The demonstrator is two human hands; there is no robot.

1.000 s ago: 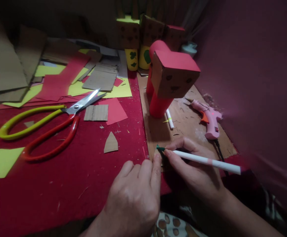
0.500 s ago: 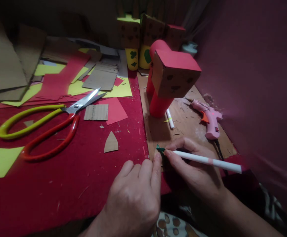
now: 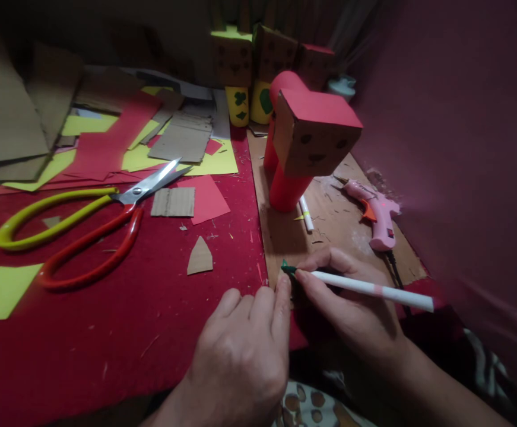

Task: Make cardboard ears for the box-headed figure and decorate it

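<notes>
My right hand (image 3: 351, 296) is closed around a white-barrelled marker pen (image 3: 369, 286), its green tip pointing left. The tip touches a small cardboard piece (image 3: 284, 268) with green colour on it, mostly hidden by my fingertip. My left hand (image 3: 244, 341) presses that piece down with its index finger, the other fingers curled. Both hands work at the near left edge of a brown board (image 3: 329, 243). Left of them, a pointed cardboard cutout (image 3: 200, 257) lies on the red cloth (image 3: 142, 332). Beyond stands a red cardboard animal figure (image 3: 316, 145) with a boxy face.
Large scissors (image 3: 136, 193) lie spread on the left. Cardboard and coloured paper scraps (image 3: 102, 148) pile up behind them. A pink glue gun (image 3: 376, 213) rests on the board's right, near the wall. Another white marker (image 3: 306, 213) lies by the figure. Similar figures (image 3: 235, 71) stand behind.
The marker has shifted very slightly at its tip and tail, still in my right hand. My left hand stays in place, and everything else looks the same.
</notes>
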